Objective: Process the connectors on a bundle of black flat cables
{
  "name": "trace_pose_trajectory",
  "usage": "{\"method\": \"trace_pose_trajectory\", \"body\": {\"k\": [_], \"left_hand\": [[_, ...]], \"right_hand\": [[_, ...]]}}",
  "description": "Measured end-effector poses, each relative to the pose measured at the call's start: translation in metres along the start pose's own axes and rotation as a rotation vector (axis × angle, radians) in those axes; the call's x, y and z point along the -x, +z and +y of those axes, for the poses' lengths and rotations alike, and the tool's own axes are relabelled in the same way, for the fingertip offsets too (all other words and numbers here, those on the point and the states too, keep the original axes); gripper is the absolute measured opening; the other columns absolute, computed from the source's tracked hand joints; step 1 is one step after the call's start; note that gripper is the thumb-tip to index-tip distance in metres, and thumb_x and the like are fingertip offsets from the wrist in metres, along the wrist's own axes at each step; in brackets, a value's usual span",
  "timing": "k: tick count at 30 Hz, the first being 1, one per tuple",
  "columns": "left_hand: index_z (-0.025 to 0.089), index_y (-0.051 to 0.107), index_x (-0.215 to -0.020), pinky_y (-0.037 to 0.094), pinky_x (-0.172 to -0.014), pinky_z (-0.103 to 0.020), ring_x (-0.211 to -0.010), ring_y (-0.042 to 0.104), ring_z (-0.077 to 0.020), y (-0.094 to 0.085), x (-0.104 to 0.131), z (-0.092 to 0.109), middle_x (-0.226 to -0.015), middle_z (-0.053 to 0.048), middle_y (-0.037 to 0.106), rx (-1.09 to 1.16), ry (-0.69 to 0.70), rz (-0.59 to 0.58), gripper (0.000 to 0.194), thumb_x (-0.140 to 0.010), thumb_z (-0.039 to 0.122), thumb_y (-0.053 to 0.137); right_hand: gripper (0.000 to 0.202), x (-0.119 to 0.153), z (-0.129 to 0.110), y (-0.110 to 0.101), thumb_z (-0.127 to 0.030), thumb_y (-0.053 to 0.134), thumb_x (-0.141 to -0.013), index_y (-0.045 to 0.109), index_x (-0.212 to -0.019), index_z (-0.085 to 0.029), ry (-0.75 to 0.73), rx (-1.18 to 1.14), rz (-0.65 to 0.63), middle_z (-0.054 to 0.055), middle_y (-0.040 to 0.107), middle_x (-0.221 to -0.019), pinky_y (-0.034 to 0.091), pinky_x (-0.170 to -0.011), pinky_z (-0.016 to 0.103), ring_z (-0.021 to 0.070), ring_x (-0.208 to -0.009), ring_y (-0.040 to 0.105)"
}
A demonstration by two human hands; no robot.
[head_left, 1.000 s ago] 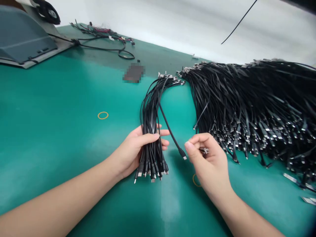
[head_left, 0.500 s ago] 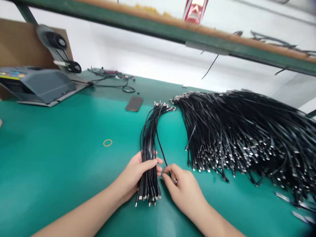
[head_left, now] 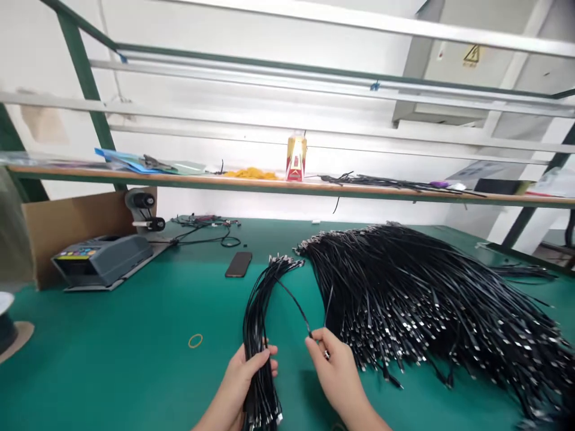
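Note:
My left hand (head_left: pixel 249 374) is wrapped round a bundle of black cables (head_left: pixel 257 317), whose far connectors lie on the green table and whose near connectors point toward me. In my right hand (head_left: pixel 332 365) the fingers pinch the end of a single black cable (head_left: pixel 293 299). That cable curves away from the far part of the bundle. To the right spreads a large pile of black cables (head_left: pixel 404 287) with silver connectors at both ends. A yellow rubber band (head_left: pixel 195 341) lies left of the bundle.
A dark phone (head_left: pixel 238 264) lies beyond the bundle. At the far left stands a grey tape dispenser (head_left: pixel 103 260) before a cardboard sheet (head_left: pixel 81 224). A spool (head_left: pixel 6 326) sits at the left edge. The shelf (head_left: pixel 202 179) crosses above the table's back, holding a carton (head_left: pixel 296 157).
The camera view has tilted up, showing more of the shelf. My right hand has drawn the single cable's end farther right from the bundle. My left hand keeps its hold.

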State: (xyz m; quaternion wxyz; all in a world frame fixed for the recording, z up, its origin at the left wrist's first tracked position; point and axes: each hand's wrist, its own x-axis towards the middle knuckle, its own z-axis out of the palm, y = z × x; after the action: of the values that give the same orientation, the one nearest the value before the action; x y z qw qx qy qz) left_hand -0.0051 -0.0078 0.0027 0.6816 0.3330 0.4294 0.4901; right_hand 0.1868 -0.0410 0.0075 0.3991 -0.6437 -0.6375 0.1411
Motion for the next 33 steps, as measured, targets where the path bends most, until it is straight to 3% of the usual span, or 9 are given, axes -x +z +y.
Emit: {"method": "trace_pose_trajectory", "body": {"k": [5,7,10,15,18,23,28,33], "left_hand": [[0.013,0.064,-0.099,0.052,-0.056,-0.022,-0.062,0.064,-0.0135,-0.005,-0.002,0.007,-0.078,-0.006,0.072,-0.079,0.074,0.066,0.042,-0.07,0.035,0.085],[0.014,0.064,-0.1,0.05,-0.055,-0.021,-0.061,0.063,-0.0125,-0.009,0.0,0.011,-0.076,-0.003,0.069,-0.107,0.061,0.054,0.041,-0.071,0.034,0.084],[0.016,0.065,-0.105,0.05,-0.058,-0.02,-0.063,0.063,-0.0118,-0.014,0.001,0.015,-0.077,-0.001,0.068,-0.119,0.015,0.018,0.042,-0.072,0.032,0.084],[0.018,0.062,-0.112,0.049,-0.058,-0.022,-0.064,0.06,-0.0123,-0.015,0.001,0.013,-0.073,0.002,0.062,-0.151,-0.025,-0.064,0.045,-0.074,0.033,0.083],[0.019,0.062,-0.11,0.047,-0.058,-0.021,-0.063,0.058,-0.0107,-0.013,0.001,0.012,-0.075,0.003,0.061,-0.188,-0.026,-0.128,0.045,-0.074,0.033,0.084],[0.018,0.063,-0.109,0.048,-0.063,-0.021,-0.069,0.058,-0.0107,-0.014,0.003,0.013,-0.079,0.003,0.063,-0.231,-0.053,-0.224,0.044,-0.074,0.032,0.086],[0.018,0.06,-0.112,0.053,-0.068,-0.025,-0.076,0.061,-0.0134,-0.014,0.004,0.017,-0.092,-0.002,0.068,-0.158,-0.1,-0.287,0.045,-0.076,0.029,0.084],[0.017,0.061,-0.11,0.054,-0.068,-0.024,-0.075,0.063,-0.0127,-0.012,0.003,0.017,-0.086,0.0,0.069,-0.14,-0.109,-0.31,0.042,-0.076,0.029,0.084]], "right_hand": [[0.036,0.0,-0.002,-0.01,-0.047,0.05,-0.097,0.057,-0.075,-0.019,-0.012,-0.058,-0.001,-0.005,0.04,-0.056,0.028,-0.052,0.024,0.0125,-0.052,0.043],[0.031,0.007,-0.007,-0.009,-0.046,0.055,-0.094,0.061,-0.082,-0.019,-0.021,-0.064,-0.045,-0.004,0.043,-0.059,0.028,-0.055,0.025,0.0134,-0.056,0.046],[0.024,0.017,-0.017,-0.006,-0.043,0.058,-0.094,0.067,-0.097,-0.021,-0.051,-0.1,-0.165,-0.003,0.049,-0.064,0.031,-0.06,0.024,0.014,-0.062,0.05],[0.017,0.035,-0.032,0.003,-0.041,0.07,-0.086,0.072,-0.084,-0.025,-0.038,-0.15,-0.425,-0.006,0.049,-0.057,0.027,-0.053,0.023,0.0105,-0.055,0.045],[0.02,0.042,-0.036,0.009,-0.041,0.071,-0.083,0.067,-0.077,-0.023,0.012,-0.148,-0.523,-0.007,0.045,-0.056,0.023,-0.05,0.022,0.0093,-0.053,0.04],[0.027,0.043,-0.036,0.009,-0.03,0.063,-0.087,0.048,-0.067,-0.019,0.036,-0.182,-0.556,-0.007,0.043,-0.056,0.023,-0.053,0.023,0.0085,-0.055,0.036],[0.028,0.035,-0.032,0.008,-0.029,0.06,-0.088,0.046,-0.067,-0.019,0.144,-0.342,-0.575,-0.007,0.04,-0.06,0.026,-0.055,0.023,0.0094,-0.059,0.035],[0.027,0.032,-0.03,0.01,-0.03,0.058,-0.088,0.045,-0.067,-0.018,0.187,-0.412,-0.576,-0.006,0.039,-0.062,0.027,-0.058,0.023,0.0101,-0.061,0.034]]}}
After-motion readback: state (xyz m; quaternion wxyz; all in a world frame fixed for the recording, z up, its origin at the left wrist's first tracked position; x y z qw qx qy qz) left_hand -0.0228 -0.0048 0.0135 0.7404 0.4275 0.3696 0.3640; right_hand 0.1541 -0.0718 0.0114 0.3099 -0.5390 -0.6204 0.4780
